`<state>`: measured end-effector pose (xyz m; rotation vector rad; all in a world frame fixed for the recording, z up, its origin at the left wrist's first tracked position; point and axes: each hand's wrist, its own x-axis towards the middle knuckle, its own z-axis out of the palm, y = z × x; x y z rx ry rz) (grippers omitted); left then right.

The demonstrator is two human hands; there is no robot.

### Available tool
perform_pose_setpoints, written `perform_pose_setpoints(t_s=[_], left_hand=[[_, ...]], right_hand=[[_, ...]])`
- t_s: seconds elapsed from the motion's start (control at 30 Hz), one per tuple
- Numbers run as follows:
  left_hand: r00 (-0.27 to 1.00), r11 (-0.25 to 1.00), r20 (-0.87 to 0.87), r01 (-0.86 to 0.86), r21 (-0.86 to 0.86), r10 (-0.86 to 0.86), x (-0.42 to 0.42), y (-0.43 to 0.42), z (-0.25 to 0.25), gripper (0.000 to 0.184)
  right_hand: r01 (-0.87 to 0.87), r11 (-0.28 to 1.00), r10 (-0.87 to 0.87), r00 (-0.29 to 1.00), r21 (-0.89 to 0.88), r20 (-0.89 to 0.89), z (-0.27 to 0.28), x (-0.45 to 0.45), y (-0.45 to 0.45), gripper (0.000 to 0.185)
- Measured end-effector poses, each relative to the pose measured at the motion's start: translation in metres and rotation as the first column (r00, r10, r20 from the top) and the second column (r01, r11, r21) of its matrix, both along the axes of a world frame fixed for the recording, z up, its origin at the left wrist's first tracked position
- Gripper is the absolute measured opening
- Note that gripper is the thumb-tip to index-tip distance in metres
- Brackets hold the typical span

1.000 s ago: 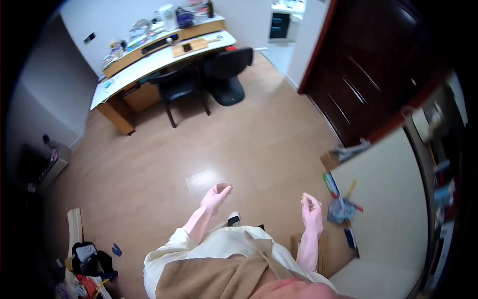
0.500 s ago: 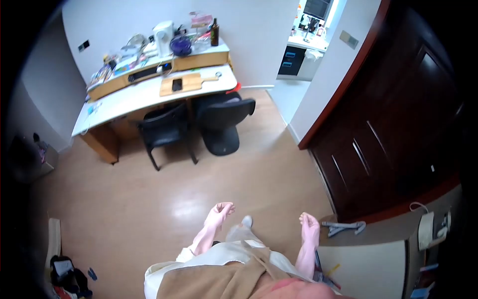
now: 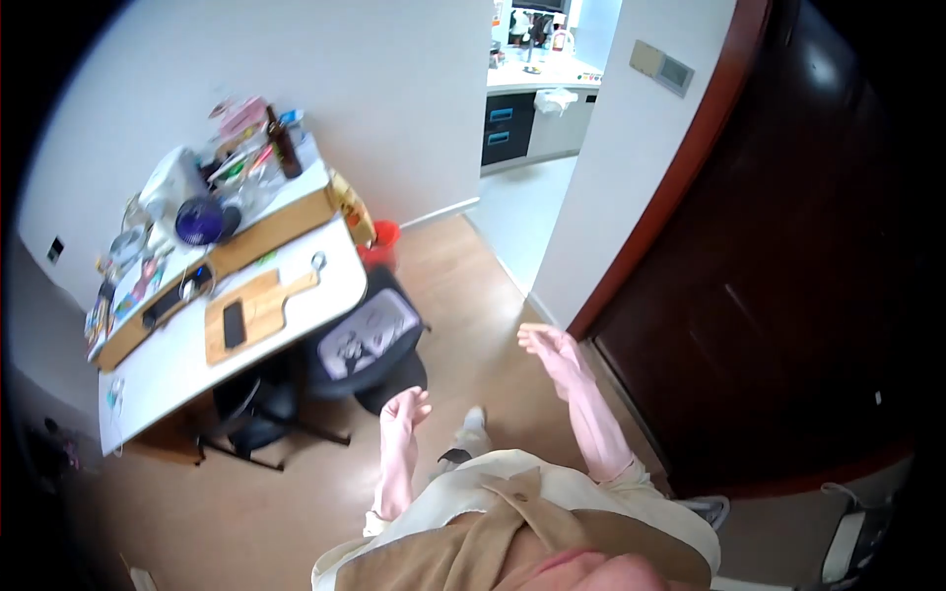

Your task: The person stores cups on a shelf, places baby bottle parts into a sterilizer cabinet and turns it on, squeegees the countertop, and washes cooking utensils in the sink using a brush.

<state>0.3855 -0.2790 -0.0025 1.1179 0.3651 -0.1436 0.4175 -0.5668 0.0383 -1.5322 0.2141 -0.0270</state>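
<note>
Left hand [image 3: 405,404] raised, fingers loosely curled but partly open; right hand [image 3: 552,347] raised, fingers loosely open. We note the black chair [image 3: 394,353] near the left hand, the dark door [image 3: 749,315] beyond the right, and a phone [image 3: 234,325] on a cutting board [image 3: 264,303] on the desk [image 3: 340,271].

Left of frame: white being shown on desk top [image 3: 340,281], tan wood tone on cutting board [image 3: 264,307], black on phone [image 3: 234,325], purple on round object [image 3: 200,221]. Left of centre: lilac being broken by dark print on chair pad [image 3: 372,330]; red being carried by bin [image 3: 382,244]. Right: dark reddish brown being shown on door [image 3: 759,325]. Bottom: cream shirt [image 3: 650,527] being overlaid by tan garment [image 3: 463,552].
</note>
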Motion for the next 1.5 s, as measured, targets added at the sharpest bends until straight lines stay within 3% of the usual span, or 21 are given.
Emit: perform_pose_setpoints(t_s=[0.1,0.27,0.47,0.6,0.8,1.03,1.2,1.37,1.5], left_hand=[[0.993,0.991,-0.047,0.102,-0.092,-0.107,0.110,-0.044,0.008,0.022],[0.950,0.951,0.035,0.309,0.031,-0.310,0.287,-0.122,0.030,0.027],[0.940,0.938,0.014,0.338,0.074,-0.340,0.493,-0.198,-0.008,0.038],[0.969,0.973,-0.143,0.214,0.088,-0.200,0.602,-0.237,0.009,0.044],[0.983,0.972,-0.056,0.182,0.148,-0.176,0.782,-0.289,0.016,0.047],[0.950,0.936,-0.035,0.310,0.167,-0.309,1.026,-0.385,0.000,0.041],[0.853,0.832,0.103,0.462,0.307,-0.511,1.232,-0.510,0.026,0.043],[0.695,0.744,0.310,0.493,0.451,-0.648,1.406,-0.660,0.034,0.053],[0.717,0.747,0.310,0.432,0.505,-0.624,1.508,-0.784,0.051,0.064]], right_hand=[[0.014,1.000,-0.014,0.992,-0.002,-0.122,0.026,0.093,-0.034,0.033],[0.172,0.985,-0.169,0.976,0.009,-0.138,0.042,0.237,-0.106,0.038],[0.312,0.950,-0.303,0.939,0.033,-0.166,0.002,0.441,-0.186,0.036],[0.255,0.965,-0.250,0.964,0.056,-0.087,0.007,0.600,-0.234,0.039],[0.243,0.957,-0.247,0.969,-0.157,-0.008,0.054,0.825,-0.287,0.044],[0.070,0.929,-0.109,0.990,-0.363,-0.089,0.041,1.012,-0.364,0.042],[0.390,0.908,-0.414,0.890,-0.149,-0.190,-0.012,1.074,-0.484,0.036],[0.733,0.676,-0.736,0.668,-0.069,-0.110,-0.046,1.078,-0.606,0.035],[0.830,0.548,-0.829,0.524,-0.105,-0.195,-0.041,1.110,-0.703,0.031]])
